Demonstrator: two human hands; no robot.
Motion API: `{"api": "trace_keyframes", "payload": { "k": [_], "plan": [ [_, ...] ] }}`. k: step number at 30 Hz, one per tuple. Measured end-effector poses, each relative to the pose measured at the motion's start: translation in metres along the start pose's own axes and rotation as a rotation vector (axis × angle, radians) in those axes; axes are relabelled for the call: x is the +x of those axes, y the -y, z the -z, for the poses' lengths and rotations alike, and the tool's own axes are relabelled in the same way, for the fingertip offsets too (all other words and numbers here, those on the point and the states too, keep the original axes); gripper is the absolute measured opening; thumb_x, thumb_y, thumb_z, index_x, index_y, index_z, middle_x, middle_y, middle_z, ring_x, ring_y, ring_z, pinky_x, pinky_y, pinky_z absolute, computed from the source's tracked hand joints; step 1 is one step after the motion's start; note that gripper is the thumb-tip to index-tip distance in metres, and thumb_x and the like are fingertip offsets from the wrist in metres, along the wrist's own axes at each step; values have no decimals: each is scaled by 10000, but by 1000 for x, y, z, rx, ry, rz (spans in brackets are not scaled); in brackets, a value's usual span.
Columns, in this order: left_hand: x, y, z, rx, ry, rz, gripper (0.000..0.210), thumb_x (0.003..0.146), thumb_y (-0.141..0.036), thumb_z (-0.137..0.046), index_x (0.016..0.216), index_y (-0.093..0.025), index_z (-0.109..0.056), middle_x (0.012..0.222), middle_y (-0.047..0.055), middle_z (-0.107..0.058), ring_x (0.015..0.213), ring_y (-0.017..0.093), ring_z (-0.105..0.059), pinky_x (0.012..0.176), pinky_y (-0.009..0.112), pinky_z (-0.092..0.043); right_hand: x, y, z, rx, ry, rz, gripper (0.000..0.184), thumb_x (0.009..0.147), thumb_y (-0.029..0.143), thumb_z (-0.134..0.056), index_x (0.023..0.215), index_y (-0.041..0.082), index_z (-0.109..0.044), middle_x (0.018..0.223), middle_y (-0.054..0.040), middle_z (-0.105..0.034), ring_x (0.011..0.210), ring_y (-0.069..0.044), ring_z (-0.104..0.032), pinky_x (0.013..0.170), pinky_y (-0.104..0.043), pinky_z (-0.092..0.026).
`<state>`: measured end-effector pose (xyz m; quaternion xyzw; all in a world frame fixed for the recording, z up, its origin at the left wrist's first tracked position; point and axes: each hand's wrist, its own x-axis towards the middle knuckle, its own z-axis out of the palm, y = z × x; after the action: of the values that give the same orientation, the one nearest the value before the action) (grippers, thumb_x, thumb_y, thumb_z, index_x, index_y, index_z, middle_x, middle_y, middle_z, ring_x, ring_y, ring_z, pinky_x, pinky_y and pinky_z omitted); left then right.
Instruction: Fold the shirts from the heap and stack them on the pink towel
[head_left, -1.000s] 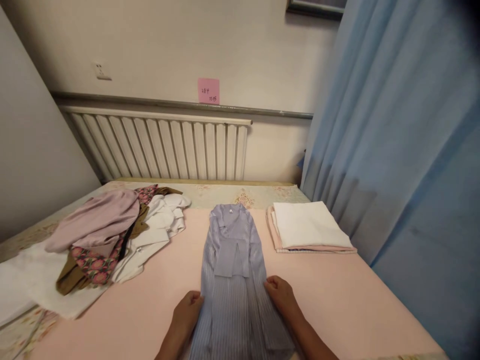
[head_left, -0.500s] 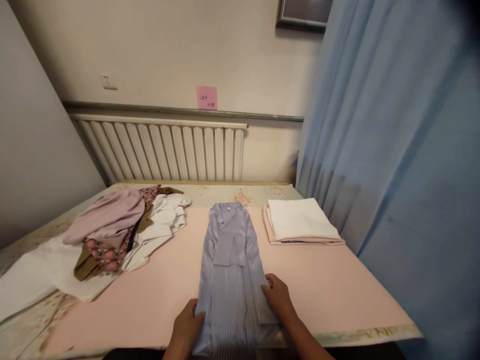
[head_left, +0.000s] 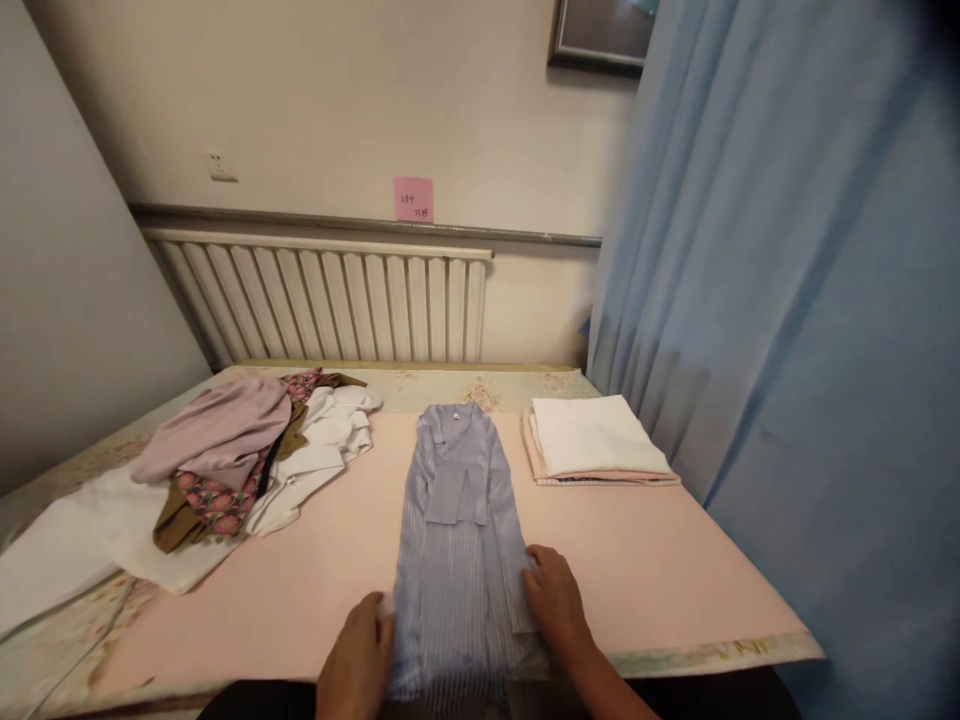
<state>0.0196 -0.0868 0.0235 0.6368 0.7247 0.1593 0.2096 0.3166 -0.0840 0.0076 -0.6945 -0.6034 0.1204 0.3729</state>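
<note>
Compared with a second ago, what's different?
The left hand and right hand have moved along the shirt's sides toward its hem; blur hides whether either let go. The view has shifted, showing more of the cover's near edge. The collar, clothes pile and folded stack stayed put.

Garment [head_left: 456,570] lies between clothes heap [head_left: 214,435], left, and folded stack [head_left: 600,435], right; its near end perhaps overhangs the spread cloth [head_left: 300,590].
</note>
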Motion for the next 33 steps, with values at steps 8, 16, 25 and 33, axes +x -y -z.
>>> {"api": "trace_keyframes", "payload": {
  "k": [8, 16, 25, 33],
  "plan": [
    [64, -12, 2, -114, -96, -202, 340, 913, -293, -309, 1150, -160, -514, 1101, 98, -609, 1031, 208, -587, 900, 342, -436, 24, 39, -20, -81, 50, 279, 257, 797, 91, -478, 995, 202, -599, 979, -62, -636, 937, -211, -575, 845, -321, -450],
    [132, -4, -10, -173, -125, -256, 326, 934, -311, -286, 1107, -202, -540, 1128, 71, -624, 1010, 193, -601, 856, 320, -435, 73, 87, -65, -301, 181, 445, 269, 788, 154, -594, 1050, 214, -570, 1077, -62, -605, 999, -228, -523, 885, -346, -402],
    [143, -3, -11, -226, -45, -242, 343, 915, -286, -308, 1133, -216, -563, 1174, 62, -647, 1053, 191, -610, 898, 316, -430, 134, 92, -80, -605, 286, 478, 184, 893, 131, -466, 898, 209, -633, 858, -35, -658, 822, -177, -573, 702, -265, -341],
    [146, -2, -13, -259, -23, -170, 328, 894, -282, -326, 1090, -232, -585, 1129, 59, -666, 1006, 205, -631, 855, 333, -443, 270, 134, -58, -764, 277, 472, 233, 900, 163, -454, 988, 197, -667, 960, -81, -675, 901, -194, -597, 739, -268, -346]
  ]
}}
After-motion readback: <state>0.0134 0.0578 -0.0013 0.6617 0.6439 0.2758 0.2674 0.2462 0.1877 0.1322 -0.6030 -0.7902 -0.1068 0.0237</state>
